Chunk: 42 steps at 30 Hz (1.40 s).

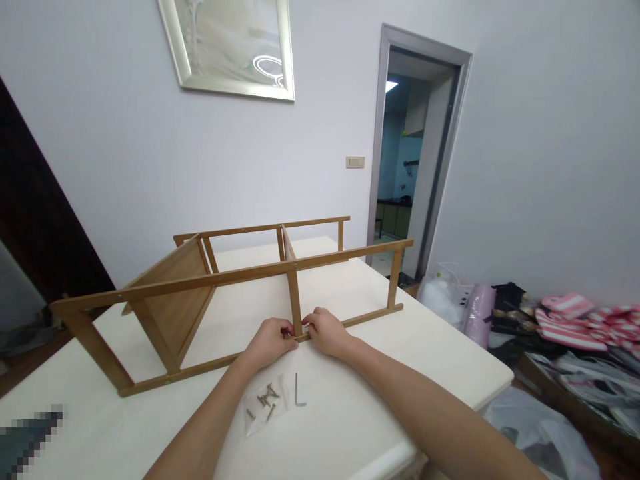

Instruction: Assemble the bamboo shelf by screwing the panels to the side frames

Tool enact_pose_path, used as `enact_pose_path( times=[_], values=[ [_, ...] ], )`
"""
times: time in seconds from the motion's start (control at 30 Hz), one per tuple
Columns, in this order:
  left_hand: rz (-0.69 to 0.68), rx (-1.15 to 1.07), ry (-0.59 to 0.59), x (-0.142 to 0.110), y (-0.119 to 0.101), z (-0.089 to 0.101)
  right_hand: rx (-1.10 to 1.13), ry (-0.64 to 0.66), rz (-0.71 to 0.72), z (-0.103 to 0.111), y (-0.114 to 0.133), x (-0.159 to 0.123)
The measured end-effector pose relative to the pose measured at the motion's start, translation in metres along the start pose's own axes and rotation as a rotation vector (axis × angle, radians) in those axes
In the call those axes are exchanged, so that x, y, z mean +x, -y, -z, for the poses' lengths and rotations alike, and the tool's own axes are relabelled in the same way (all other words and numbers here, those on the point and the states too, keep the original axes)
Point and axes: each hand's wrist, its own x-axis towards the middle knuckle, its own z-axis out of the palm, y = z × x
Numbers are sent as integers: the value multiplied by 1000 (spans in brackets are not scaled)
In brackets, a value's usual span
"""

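Wooden frame (pixel 235 273) lies on its side across the middle of the white table (pixel 430 347), long rails running left to right, a solid panel (pixel 173 293) slanting inside its left end. Right at the near rail (pixel 210 365), where the middle upright (pixel 294 300) comes down to meet it, both hands are at work. Left hand (pixel 269 341) sits just left of the joint, fingers curled tight and pinched against the rail. Right hand (pixel 327 331) mirrors it on the other side, fingers bunched narrow at the foot of the upright, fingertips almost meeting the left's. What exactly sits between the fingertips is too small to make out.

Just nearer the camera, on the tabletop between the forearms, a clear bag (pixel 265 405) with a scatter of screws (pixel 267 397) on it, and beside it an L-shaped hex key (pixel 299 390), untouched. Nothing lies between the hands and the joint.

Further out: a pixelated patch covers the table's near-left corner. A framed picture (pixel 235 43) on the wall is cut off at the top. An open doorway (pixel 415 153) gives onto a dim room. Off the table's right edge, plastic bags (pixel 453 297) and a heap of striped cloth (pixel 585 320), jumbled and hard to sort out.

Both forearms reach in from the bottom edge, converging on the joint, wrists low over the table, palms turned down.
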Motion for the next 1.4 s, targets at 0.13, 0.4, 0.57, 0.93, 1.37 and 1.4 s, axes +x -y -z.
enact_pose_path(
  times=[0.13,0.4,0.57,0.93,1.37,1.4],
  values=[
    [-6,18,-18,-2,-3,0,49,-30,12,-2,-4,-1],
    [-25,-4,-11,-6,-11,0,115,-95,61,-1,-10,-3],
    [-34,-28,-5,-5,-9,-1,122,-141,151,15,-6,-11],
    [-55,-27,30,-3,-2,-1,254,-154,85,3,11,-42],
    [-36,-2,49,-3,0,1,450,-62,-109,-2,9,-38],
    [-36,-7,54,-3,-1,1,441,-60,-107,-2,9,-38]
  ],
)
